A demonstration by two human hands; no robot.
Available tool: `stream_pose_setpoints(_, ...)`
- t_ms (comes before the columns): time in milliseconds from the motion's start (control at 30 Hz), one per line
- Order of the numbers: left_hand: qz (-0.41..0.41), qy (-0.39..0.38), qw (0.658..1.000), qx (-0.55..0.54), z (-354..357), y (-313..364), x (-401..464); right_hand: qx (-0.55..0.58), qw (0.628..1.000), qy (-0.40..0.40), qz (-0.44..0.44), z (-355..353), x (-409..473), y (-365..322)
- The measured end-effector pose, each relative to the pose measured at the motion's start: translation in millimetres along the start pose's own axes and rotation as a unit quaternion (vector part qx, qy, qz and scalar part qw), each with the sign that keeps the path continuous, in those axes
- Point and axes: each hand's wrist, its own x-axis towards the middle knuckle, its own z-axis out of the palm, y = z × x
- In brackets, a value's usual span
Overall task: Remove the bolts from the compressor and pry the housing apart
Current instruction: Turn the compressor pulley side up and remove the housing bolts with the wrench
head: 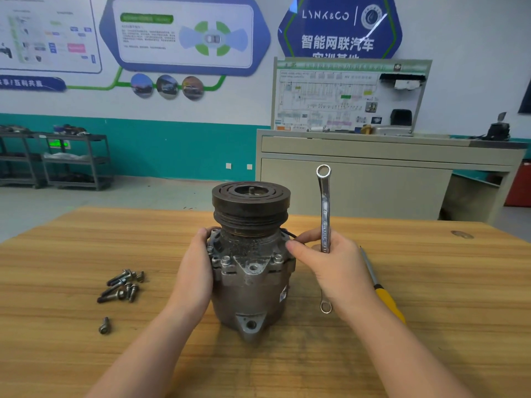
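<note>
Compressor [250, 262] standing upright on the table [431, 282], left hand [195, 271] cupping its flank, right hand [333, 265] gripping a ring spanner [324, 222] upright; bolts [122, 285] lying outside the left fingers, others apparently awaiting the ring end.

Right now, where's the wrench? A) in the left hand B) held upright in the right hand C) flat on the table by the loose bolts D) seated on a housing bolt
B: the right hand grips the wrench upright beside the compressor, one ring end in the air, while the left hand holds the housing.
</note>
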Motion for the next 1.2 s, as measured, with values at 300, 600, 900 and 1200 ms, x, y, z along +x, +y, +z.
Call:
stream_pose_setpoints(300, 0.004, 0.007, 1.000, 0.009, 0.2, -1.5, 1.2, -0.015, 1.000, -0.007, -0.011, 2.7, -4.6, -3.2)
stream_pose_setpoints(600, 0.001, 0.009, 1.000, 0.016, 0.1, -0.5, 0.5, 0.012, 0.999, -0.025, -0.025, 1.8, -4.8, -5.1)
stream_pose_setpoints(900, -0.008, 0.006, 1.000, -0.007, 1.8, 3.0, -1.7, 0.009, 1.000, -0.007, -0.014, -0.2, -0.5, -0.9)
stream_pose_setpoints(1200, -0.008, 0.011, 1.000, 0.010, 1.2, 3.0, -2.3, -0.002, 0.999, -0.029, -0.024, 2.3, -4.0, -2.8)
